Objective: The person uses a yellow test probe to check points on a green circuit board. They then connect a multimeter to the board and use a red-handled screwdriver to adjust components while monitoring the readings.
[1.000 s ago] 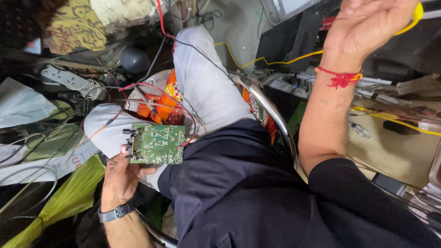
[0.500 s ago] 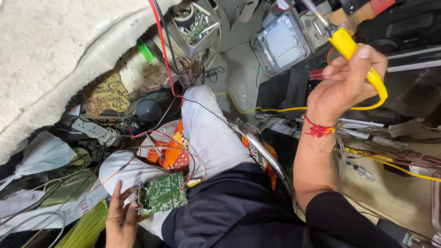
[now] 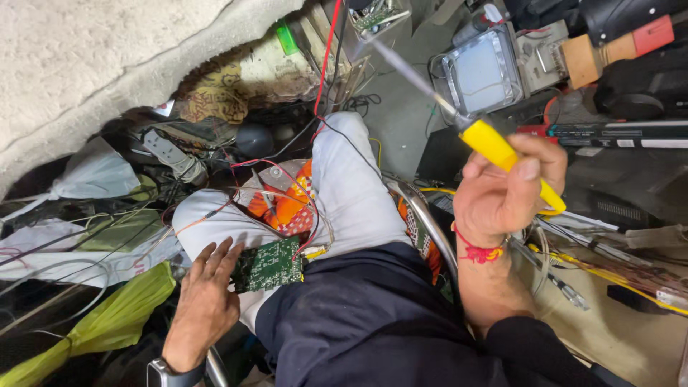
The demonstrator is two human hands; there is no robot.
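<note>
Lowered since half a second ago, the right hand (image 3: 502,197) grips a yellow-handled soldering iron (image 3: 494,147); left hand (image 3: 208,287), fingers spread, steadies the green circuit board (image 3: 269,264) at seven o'clock; the tip could snag the red wires (image 3: 287,179).

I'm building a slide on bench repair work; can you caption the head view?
Right hand raises a yellow-handled soldering iron while the left hand steadies a green circuit board on the knee.

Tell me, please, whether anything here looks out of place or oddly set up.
Yes. The green circuit board lies on the person's thigh rather than a bench, steadied by the left hand, with red wires trailing across the lap. The right hand holds the yellow-handled soldering iron raised, tip in the air.
</note>
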